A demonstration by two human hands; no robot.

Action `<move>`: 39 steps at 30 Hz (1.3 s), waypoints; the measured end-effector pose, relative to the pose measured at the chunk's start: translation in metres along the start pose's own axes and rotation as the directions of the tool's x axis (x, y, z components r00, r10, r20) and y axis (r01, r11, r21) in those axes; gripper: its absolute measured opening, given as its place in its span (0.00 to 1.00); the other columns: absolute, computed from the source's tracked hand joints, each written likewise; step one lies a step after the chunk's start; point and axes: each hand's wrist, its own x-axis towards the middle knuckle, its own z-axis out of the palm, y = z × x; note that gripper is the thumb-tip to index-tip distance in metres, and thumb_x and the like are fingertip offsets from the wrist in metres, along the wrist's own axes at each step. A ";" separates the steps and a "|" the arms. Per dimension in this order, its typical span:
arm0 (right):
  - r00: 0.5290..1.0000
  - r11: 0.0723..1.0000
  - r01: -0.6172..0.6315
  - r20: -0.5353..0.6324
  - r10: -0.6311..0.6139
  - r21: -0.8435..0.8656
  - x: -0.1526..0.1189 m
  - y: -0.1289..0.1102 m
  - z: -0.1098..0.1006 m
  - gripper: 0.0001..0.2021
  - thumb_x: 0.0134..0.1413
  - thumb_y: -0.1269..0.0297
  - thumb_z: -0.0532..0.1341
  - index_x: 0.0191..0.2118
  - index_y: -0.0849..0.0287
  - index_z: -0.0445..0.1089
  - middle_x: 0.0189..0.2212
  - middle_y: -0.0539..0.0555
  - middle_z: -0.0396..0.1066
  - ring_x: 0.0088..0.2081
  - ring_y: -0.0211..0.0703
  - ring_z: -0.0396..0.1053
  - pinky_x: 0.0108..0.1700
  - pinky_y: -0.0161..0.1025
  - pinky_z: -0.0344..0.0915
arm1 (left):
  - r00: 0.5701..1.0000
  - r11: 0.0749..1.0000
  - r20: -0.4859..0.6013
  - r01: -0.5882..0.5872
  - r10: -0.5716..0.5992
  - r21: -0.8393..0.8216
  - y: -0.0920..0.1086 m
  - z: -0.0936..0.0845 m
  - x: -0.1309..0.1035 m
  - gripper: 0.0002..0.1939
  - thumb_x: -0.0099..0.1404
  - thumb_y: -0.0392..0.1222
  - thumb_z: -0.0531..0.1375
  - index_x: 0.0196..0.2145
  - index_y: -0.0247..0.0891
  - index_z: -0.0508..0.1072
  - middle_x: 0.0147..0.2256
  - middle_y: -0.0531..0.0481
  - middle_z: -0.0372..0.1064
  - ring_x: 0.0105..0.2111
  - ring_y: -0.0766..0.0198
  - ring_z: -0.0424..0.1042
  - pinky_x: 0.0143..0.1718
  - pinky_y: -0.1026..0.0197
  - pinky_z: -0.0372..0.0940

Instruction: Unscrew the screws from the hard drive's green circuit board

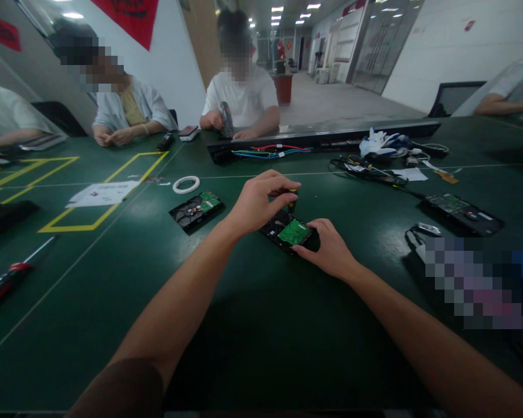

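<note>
A black hard drive with a green circuit board [294, 231] lies on the dark green table in front of me. My right hand [331, 248] grips its near right edge, thumb on the front side and fingers behind. Over the drive's far side, my left hand [261, 200] pinches a short yellow-and-black screwdriver [293, 196], which points down at the drive; its tip is hard to make out. Left of my left hand rests a second hard drive [197, 211] with its board side up.
A roll of white tape [186, 184], a paper sheet [102, 193] and a red-handled screwdriver [9, 278] lie leftward. Rightward are cables [366, 171], white gloves [379, 142] and another drive [462, 213]. A long black bar [331, 139] with wires spans the back, before a seated person [242, 98].
</note>
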 end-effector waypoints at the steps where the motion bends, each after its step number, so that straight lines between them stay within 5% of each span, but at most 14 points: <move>1: 1.000 1.000 0.004 -0.003 -0.004 0.002 0.000 0.000 0.000 0.29 0.56 0.46 0.71 0.57 0.56 0.68 0.55 0.61 0.67 0.56 0.57 0.69 0.58 0.56 0.72 | 1.000 1.000 0.002 0.003 -0.003 -0.002 0.000 0.000 0.000 0.10 0.70 0.37 0.67 0.48 0.41 0.82 0.45 0.46 0.77 0.45 0.60 0.78 0.47 0.57 0.77; 39: 0.999 1.000 0.027 -0.019 -0.027 -0.001 0.000 0.004 0.003 0.27 0.57 0.46 0.71 0.56 0.55 0.67 0.55 0.60 0.68 0.55 0.56 0.69 0.56 0.55 0.72 | 0.997 0.998 -0.077 0.022 -0.018 0.054 0.000 0.006 0.000 0.06 0.70 0.40 0.68 0.44 0.39 0.82 0.42 0.47 0.80 0.42 0.62 0.79 0.44 0.59 0.77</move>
